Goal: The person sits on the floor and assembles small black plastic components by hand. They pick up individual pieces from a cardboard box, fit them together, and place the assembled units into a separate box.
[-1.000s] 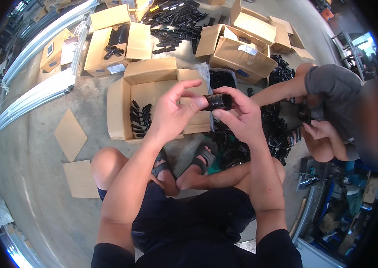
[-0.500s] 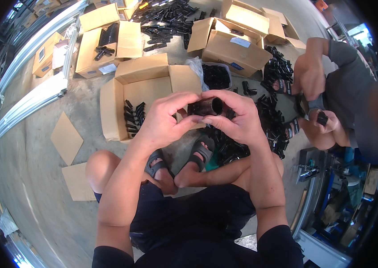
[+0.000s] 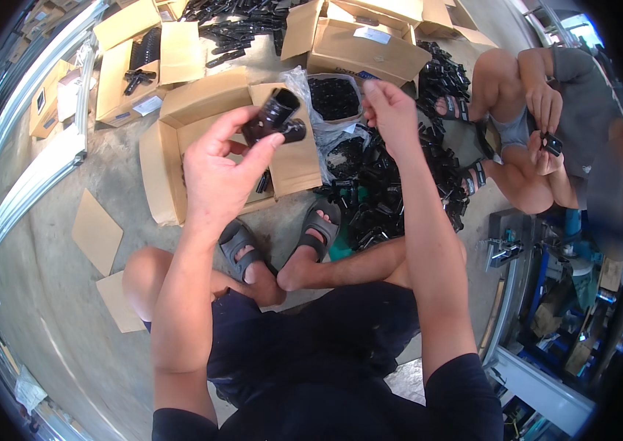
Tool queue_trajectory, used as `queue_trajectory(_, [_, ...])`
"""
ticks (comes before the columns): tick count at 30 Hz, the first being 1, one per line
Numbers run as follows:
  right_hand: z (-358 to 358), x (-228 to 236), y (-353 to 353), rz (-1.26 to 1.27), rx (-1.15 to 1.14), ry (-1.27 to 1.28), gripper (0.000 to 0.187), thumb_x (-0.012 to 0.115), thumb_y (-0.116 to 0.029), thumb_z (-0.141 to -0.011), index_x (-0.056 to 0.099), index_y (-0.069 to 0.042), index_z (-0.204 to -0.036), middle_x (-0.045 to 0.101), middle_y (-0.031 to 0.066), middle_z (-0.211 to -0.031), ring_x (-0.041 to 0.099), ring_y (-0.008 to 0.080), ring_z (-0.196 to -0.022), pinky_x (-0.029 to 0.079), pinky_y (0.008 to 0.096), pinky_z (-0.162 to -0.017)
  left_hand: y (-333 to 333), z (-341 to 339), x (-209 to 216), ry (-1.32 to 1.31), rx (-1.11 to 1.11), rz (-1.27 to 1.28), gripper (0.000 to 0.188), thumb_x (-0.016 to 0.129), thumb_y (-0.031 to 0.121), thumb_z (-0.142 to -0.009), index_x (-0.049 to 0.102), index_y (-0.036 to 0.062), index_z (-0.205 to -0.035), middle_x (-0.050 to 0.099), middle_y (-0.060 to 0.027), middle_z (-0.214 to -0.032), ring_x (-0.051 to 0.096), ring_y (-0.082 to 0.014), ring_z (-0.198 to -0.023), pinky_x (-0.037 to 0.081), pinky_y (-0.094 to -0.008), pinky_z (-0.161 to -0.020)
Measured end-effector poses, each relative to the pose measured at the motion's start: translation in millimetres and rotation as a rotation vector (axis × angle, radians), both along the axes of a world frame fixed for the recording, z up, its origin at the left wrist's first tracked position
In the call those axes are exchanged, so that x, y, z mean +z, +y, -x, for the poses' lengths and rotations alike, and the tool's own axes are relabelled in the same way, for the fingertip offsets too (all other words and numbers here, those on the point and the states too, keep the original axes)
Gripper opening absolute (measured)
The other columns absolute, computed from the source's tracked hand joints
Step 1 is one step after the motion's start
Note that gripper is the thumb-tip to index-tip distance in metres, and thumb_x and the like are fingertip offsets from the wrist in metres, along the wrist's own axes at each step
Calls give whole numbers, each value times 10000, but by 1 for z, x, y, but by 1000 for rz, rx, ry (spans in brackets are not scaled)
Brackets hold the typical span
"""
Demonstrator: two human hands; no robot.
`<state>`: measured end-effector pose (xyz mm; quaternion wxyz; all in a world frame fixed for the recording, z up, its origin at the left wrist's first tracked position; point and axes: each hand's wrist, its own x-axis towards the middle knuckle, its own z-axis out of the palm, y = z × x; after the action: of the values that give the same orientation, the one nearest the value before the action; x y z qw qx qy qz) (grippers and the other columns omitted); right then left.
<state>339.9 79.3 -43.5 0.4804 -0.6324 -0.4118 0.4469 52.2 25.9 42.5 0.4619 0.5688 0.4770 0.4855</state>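
A shiny black T-shaped pipe fitting [image 3: 279,116] is held in my left hand [image 3: 223,158], thumb on one side and fingers on the other. One round end tilts up and the side branch points right. It hangs over an open cardboard box [image 3: 161,176], which has similar black fittings inside, mostly hidden by the hand. My right hand [image 3: 392,117] is raised beside a plastic-lined container [image 3: 335,98] of small black parts. Its fingers are curled together at the tips; whether something small is between them cannot be made out.
A heap of black fittings [image 3: 378,198] covers the floor right of my sandalled feet. More open cartons [image 3: 359,55] and loose fittings lie farther off. At right a seated co-worker [image 3: 576,110] holds a black piece. Metal rails [image 3: 39,165] run along the left; flat cardboard [image 3: 98,231] lies near them.
Both hands gripped the fitting together before. My right hand has let go and moved away to the right; my left has moved left and turned the fitting upward. The view has shifted slightly.
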Motion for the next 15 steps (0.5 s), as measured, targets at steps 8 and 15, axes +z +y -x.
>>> queue_trajectory(8, [-9, -156, 3, 129, -70, -804, 225, 736, -285, -900, 773, -74, -968, 751, 164, -947, 713, 377, -916, 557, 447, -808, 20, 10, -16, 258, 157, -82, 382, 843, 66, -817, 713, 7, -1171, 747, -56, -961, 648, -89, -767, 537, -260, -667])
queue_trajectory(15, [12, -187, 82, 183, 243, -1139, 171, 715, -227, -886, 775, -112, -998, 751, 169, -1017, 701, 376, -1019, 572, 474, -879, 40, 16, -26, 369, 211, -182, 364, 853, 49, -775, 713, 23, -1111, 706, -93, -910, 654, -188, -747, 529, -313, -651])
